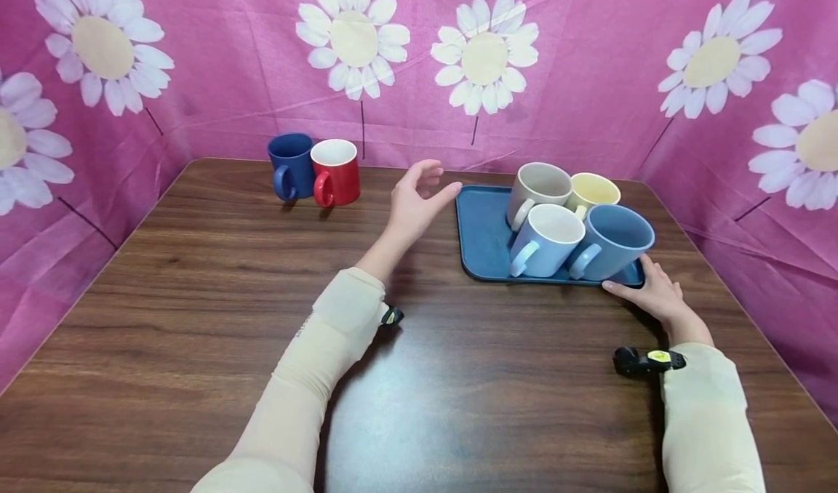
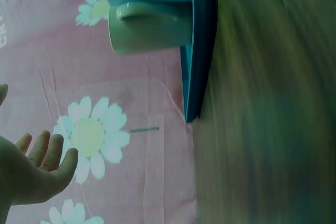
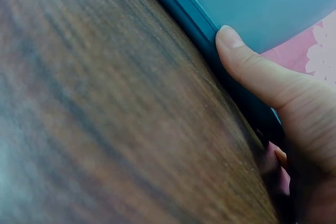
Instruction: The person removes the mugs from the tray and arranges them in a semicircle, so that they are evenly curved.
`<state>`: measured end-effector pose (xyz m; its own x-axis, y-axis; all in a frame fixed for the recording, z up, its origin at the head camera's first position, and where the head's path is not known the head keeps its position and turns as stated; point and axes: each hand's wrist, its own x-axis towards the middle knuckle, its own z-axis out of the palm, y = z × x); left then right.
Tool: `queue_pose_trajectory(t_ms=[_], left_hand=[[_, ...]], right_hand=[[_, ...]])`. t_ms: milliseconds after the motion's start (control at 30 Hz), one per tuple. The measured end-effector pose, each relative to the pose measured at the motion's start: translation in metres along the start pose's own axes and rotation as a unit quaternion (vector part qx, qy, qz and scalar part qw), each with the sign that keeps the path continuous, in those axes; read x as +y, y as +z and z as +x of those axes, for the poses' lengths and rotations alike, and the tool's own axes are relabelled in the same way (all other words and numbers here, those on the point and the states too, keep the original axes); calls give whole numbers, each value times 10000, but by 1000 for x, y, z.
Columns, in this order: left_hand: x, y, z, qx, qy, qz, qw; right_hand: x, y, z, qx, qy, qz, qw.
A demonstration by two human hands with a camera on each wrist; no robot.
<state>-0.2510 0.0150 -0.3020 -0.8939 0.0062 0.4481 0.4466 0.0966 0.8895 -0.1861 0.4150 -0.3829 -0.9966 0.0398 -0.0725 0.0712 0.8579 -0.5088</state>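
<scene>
A dark blue tray [image 1: 481, 231] carries a grey mug [image 1: 540, 187], a pale yellow mug [image 1: 597, 189], a light blue mug [image 1: 548, 244] and a larger slate-blue mug [image 1: 618, 249], all upright and crowded to its right. My right hand [image 1: 657, 297] grips the tray's front right corner. In the right wrist view its thumb [image 3: 252, 66] presses the rim beside a blue mug. Just left of the tray, my left hand [image 1: 419, 201] hovers with relaxed, spread fingers and holds nothing. It stays apart from the tray in the left wrist view.
A dark blue mug [image 1: 292, 169] and a red mug [image 1: 340, 177] with a white inside stand side by side at the back left of the wooden table [image 1: 196, 318]. A pink cloth [image 1: 229, 64] with daisies hangs behind and along the sides.
</scene>
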Motion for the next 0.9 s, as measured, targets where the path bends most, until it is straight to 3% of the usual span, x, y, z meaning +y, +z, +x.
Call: queue_pose_trajectory(t_ms=[167,467,900], left_hand=[[-1,16,-6,-229,78,-4,9997],[1,37,-20,-753,-175,58,9970],[-2,67,-33,-1058,-273,-172,9939]], right_hand=[[1,0,0,-26,16,65,10000],[0,1,-1,-2,-3,64,10000],[-2,0,-2,-17,30,61,10000]])
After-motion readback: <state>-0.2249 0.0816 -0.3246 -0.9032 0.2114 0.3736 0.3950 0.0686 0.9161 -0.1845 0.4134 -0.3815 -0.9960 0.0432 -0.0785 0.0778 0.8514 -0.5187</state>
